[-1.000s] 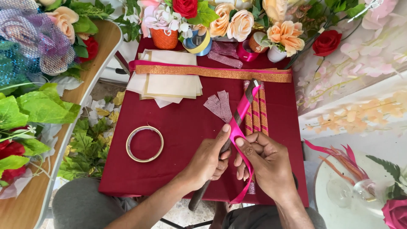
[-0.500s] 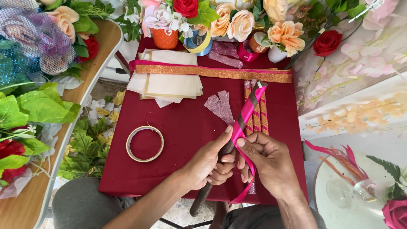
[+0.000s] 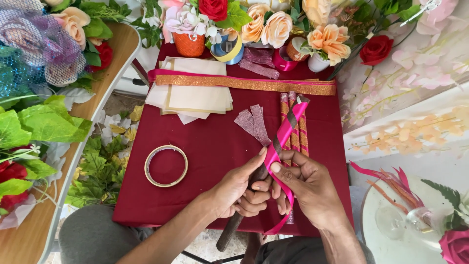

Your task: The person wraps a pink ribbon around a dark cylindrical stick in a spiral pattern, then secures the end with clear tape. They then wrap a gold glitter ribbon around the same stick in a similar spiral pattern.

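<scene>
Near the front edge of the counter (image 3: 195,142), which is covered in a dark red cloth, both hands work on one dark stick (image 3: 273,149) that slants from the person's lap up toward the counter's middle. The left hand (image 3: 239,190) has its grip closed around the lower part of the stick, thumb laid along it. The right hand (image 3: 308,188) pinches a pink ribbon (image 3: 283,134) against the stick with thumb and fingers; the ribbon spirals up the stick's upper part, and its loose end hangs in a loop below the right hand, past the front edge. Under the stick's tip lie several gold-and-pink wrapped sticks (image 3: 298,134), with a fan of glittery ribbon strips (image 3: 251,122) just beside them. A tape ring (image 3: 166,165) sits toward the left edge, cream paper sheets (image 3: 195,95) near the far left corner, and a gold glitter band (image 3: 254,84) runs along the far edge
</scene>
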